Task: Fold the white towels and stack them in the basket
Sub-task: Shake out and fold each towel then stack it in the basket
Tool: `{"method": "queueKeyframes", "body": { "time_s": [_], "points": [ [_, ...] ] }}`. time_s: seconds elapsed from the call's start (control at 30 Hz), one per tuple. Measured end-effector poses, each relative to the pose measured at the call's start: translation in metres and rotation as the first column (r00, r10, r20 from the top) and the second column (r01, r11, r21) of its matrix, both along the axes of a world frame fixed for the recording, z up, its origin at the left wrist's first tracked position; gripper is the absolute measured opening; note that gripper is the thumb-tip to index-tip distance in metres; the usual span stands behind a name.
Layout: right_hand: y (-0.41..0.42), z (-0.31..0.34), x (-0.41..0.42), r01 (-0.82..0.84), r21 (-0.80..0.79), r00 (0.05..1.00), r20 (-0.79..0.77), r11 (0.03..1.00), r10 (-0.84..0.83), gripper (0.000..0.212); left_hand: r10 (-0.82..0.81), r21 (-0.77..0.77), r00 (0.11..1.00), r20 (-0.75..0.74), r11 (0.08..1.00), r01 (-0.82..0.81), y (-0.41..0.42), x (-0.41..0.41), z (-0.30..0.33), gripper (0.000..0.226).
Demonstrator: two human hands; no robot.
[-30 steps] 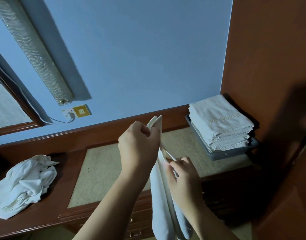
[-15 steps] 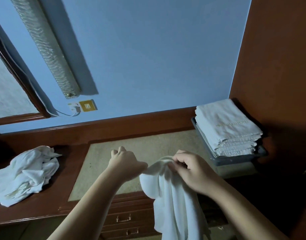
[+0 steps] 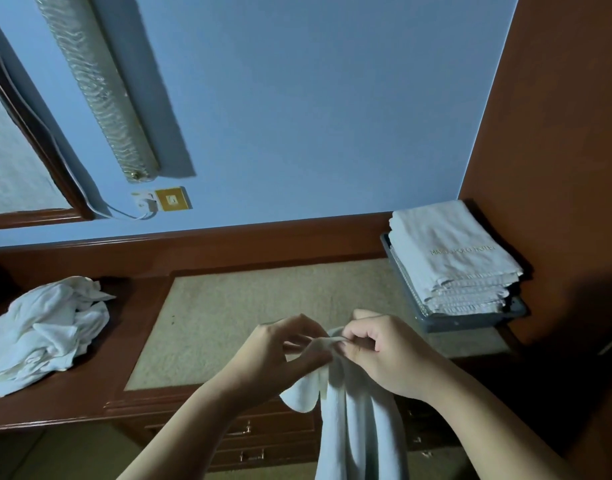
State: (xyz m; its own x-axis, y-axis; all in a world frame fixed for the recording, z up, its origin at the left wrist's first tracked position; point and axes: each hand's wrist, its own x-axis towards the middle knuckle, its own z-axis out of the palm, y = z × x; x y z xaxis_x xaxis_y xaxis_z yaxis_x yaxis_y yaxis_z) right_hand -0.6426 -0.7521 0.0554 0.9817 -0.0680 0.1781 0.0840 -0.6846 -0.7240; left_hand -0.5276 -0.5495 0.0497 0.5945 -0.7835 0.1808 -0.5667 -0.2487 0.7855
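Left hand and right hand each with grip pinching hanging white towel top edge

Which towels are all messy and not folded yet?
The crumpled white pile on the desk's left end. The towels in the basket are flat and stacked.

You are facing a blue wall; a brown wooden tabletop with a beige inlay is standing below, dimly lit.
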Motion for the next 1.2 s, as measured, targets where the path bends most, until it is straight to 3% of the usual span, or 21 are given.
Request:
{"method": "queueKeyframes", "body": {
  "time_s": [0.1,0.23,0.33,0.43,0.57,0.67,0.83,0.93,1.0,1.1,1.2],
  "points": [
    [0.0,-0.002,-0.003,-0.031,-0.067,0.999,0.032,0.997,0.033,0.032,-0.01,-0.025,0.999,-0.037,1.0,0.009,0.002,-0.004,-0.009,0.013],
    [0.002,-0.003,-0.005,-0.082,-0.14,0.995,0.045,0.987,0.09,0.044,-0.061,0.021,0.993,0.105,0.998,0.059,0.004,-0.001,-0.02,0.017],
    [0.005,-0.006,-0.007,-0.113,-0.164,0.992,0.032,0.98,0.12,0.033,-0.156,0.137,0.965,0.212,0.982,0.128,0.005,0.002,-0.026,0.027],
    [0.006,-0.008,-0.008,-0.119,-0.164,0.991,0.032,0.979,0.126,0.021,-0.194,0.17,0.961,0.2,0.972,0.161,0.005,0.001,-0.03,0.031],
    [0.002,-0.01,-0.009,-0.103,-0.176,0.994,0.025,0.979,0.109,0.027,-0.06,0.067,0.964,0.258,0.997,0.044,0.01,0.01,-0.033,0.022],
    [0.002,-0.014,-0.008,-0.083,-0.212,0.996,0.018,0.974,0.088,0.03,0.009,0.085,0.94,0.341,0.996,-0.04,0.008,0.012,-0.038,0.024],
    [0.003,-0.022,-0.004,-0.046,-0.198,0.997,0.046,0.979,0.056,0.034,0.088,0.168,0.821,0.564,0.961,-0.219,0.004,0.017,-0.049,0.03],
    [0.004,-0.027,-0.002,-0.005,-0.159,0.998,0.059,0.987,0.015,0.036,0.117,0.161,0.774,0.622,0.948,-0.273,0.005,0.018,-0.035,0.019],
    [0.005,-0.031,0.002,0.032,-0.133,0.996,0.09,0.991,-0.02,0.035,0.105,0.134,0.757,0.644,0.96,-0.248,0.009,0.02,-0.019,0.011],
    [0.009,-0.043,0.005,0.079,-0.12,0.984,0.168,0.99,-0.058,0.025,-0.01,0.106,0.701,0.713,0.99,-0.093,0.015,0.03,0.01,0.016],
    [0.025,-0.071,0.002,0.137,-0.178,0.911,0.409,0.974,-0.053,0.024,-0.239,0.242,0.601,0.762,0.967,0.078,0.011,0.042,0.044,0.02]
  ]
}}
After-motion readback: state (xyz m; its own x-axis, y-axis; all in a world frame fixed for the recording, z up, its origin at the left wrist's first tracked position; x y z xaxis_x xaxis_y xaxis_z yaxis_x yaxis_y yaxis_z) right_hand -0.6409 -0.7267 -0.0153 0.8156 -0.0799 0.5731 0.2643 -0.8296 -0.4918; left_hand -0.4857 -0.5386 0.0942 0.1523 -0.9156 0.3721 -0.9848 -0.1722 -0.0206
